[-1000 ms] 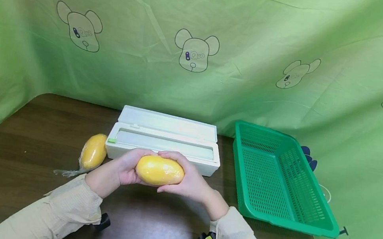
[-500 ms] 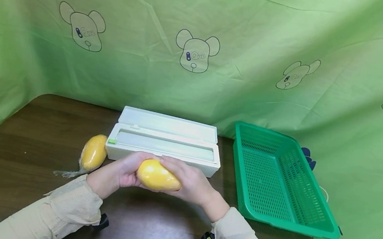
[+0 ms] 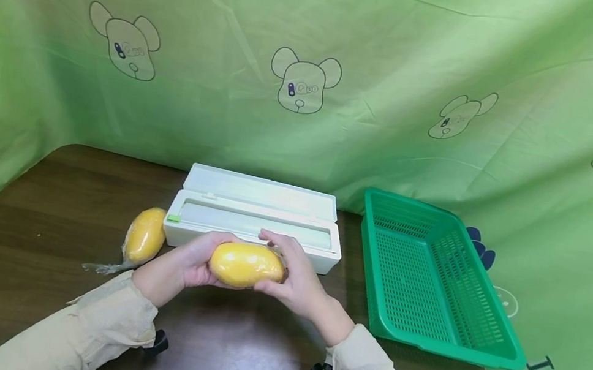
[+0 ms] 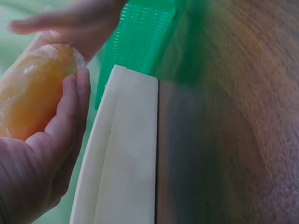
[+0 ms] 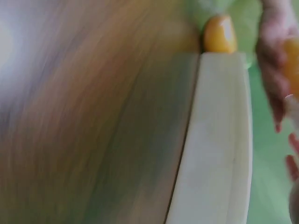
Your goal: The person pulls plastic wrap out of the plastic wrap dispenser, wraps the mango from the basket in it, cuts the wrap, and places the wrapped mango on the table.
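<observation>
A yellow mango (image 3: 243, 264) in shiny clear film lies across my left hand (image 3: 200, 261), whose fingers curl under and around it. In the left wrist view those fingers cup the wrapped mango (image 4: 35, 91) from below. My right hand (image 3: 300, 279) is at the mango's right end, thumb against its lower side and the other fingers spread loosely above. A second wrapped mango (image 3: 146, 234) lies on the table to the left, with a twisted tail of film (image 3: 110, 268). Just behind the hands stands a white cling film dispenser (image 3: 250, 247), lid raised.
A green perforated basket (image 3: 375, 269) stands at the right of the brown wooden table (image 3: 38, 301). Behind the table hangs a green curtain (image 3: 200, 111) with printed bear faces. A green slider (image 3: 173, 218) sits at the dispenser's left end.
My right hand closed over the mango's right end, tilting it, then loosened and lifted its fingers. The mango is level again in my left hand. The second mango and dispenser stayed put.
</observation>
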Demonstrator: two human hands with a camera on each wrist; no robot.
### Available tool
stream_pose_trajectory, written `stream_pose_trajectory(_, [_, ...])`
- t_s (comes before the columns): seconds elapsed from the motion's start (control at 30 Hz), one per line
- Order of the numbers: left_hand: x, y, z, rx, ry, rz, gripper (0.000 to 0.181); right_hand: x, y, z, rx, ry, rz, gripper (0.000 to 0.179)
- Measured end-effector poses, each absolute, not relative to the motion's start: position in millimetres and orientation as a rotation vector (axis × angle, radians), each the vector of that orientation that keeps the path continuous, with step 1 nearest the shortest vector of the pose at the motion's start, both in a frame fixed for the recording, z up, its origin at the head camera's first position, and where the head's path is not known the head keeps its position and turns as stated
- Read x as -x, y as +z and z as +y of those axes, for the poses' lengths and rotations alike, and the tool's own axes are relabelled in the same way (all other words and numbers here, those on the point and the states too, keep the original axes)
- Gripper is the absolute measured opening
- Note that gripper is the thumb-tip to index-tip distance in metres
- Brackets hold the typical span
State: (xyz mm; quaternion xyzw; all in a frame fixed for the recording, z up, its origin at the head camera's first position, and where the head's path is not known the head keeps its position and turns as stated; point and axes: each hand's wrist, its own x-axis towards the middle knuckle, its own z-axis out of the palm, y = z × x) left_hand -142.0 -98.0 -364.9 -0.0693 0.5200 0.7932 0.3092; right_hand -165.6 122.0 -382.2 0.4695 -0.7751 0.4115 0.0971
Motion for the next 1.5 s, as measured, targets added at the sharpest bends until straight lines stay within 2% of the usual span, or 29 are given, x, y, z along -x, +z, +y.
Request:
stream_pose_trajectory(0.1, [141.4,-364.7,-99.9,0.187,2.123,1.344,0.04,156.3,-381.1,112.4,-1.128,1.845,-2.269,0.074])
stream_pose_trajectory(0.2, [140.9,-364.3,-98.3,0.154,2.141,1.306,0.041,147.2,-377.6,98.0,-0.745,2.348,-2.127,0.059])
stream_pose_trajectory(0.3, [139.9,-363.3,-94.8,0.125,2.145,1.292,0.042,140.2,-374.7,86.2,-0.368,2.594,-1.97,0.045])
stream_pose_trajectory(0.4, [138.5,-361.7,-91.6,0.113,2.141,1.282,0.039,136.4,-373.4,80.5,-0.175,2.665,-1.847,0.035])
stream_pose_trajectory(0.57, [138.0,-358.0,-89.6,0.089,2.129,1.278,0.039,134.6,-372.7,78.9,-0.106,2.694,-1.766,0.027])
stream_pose_trajectory(0.63, [138.5,-356.7,-89.7,0.071,2.125,1.28,0.046,134.2,-372.3,79.0,-0.107,2.714,-1.74,0.024])
stream_pose_trajectory(0.8, [139.8,-356.4,-88.1,0.046,2.141,1.262,0.06,134.3,-372.3,79.3,-0.083,2.778,-1.653,0.038])
stream_pose_trajectory(0.9, [139.7,-357.1,-85.3,0.044,2.165,1.235,0.064,134.5,-373.1,79.2,-0.011,2.794,-1.591,0.039])
stream_pose_trajectory(1.1, [138.4,-357.9,-81.5,0.085,2.177,1.226,0.059,133.8,-372.9,79.3,0.039,2.766,-1.541,0.027])
stream_pose_trajectory(1.3, [139.4,-358.5,-82.8,0.091,2.146,1.228,0.051,135.4,-372.9,81.7,0.006,2.736,-1.563,0.024])
stream_pose_trajectory(1.5, [140.1,-359.7,-90.9,0.081,2.115,1.257,0.064,137.4,-371.7,81.8,0.027,2.69,-1.576,0.019])
